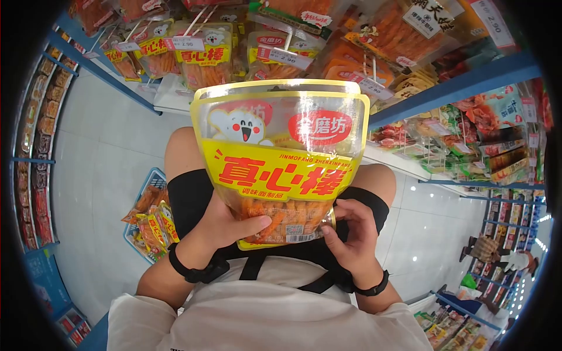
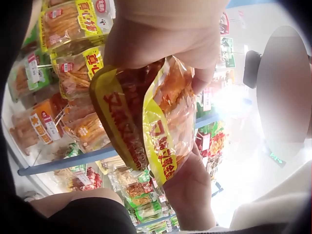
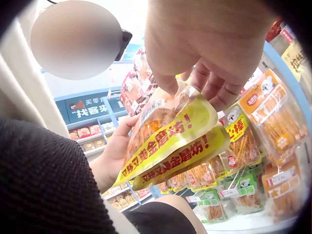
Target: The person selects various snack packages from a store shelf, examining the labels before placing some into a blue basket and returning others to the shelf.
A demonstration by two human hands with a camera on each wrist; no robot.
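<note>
**Two yellow snack bags held up in front of the shelf**

Starting at the fingertips: the left hand has its thumb laid across the front of the snack bags, low on the left side, with the other fingers curled round the back, so that's a proper grip. The right hand pinches the bottom right corner, thumb on the front and fingers tucked behind.

The bags are a stacked pair, one right behind the other. The wrist views show both yellow edges pretty clearly. They're held upright between the knees, near the person's chest, with orange sticks showing through the clear lower window.

Further out, on the white floor to the left, there's a blue basket with more of the same bags in it. On the far side, a shelf with blue rails is hung full of similar packs, with price tags clipped in front.
</note>
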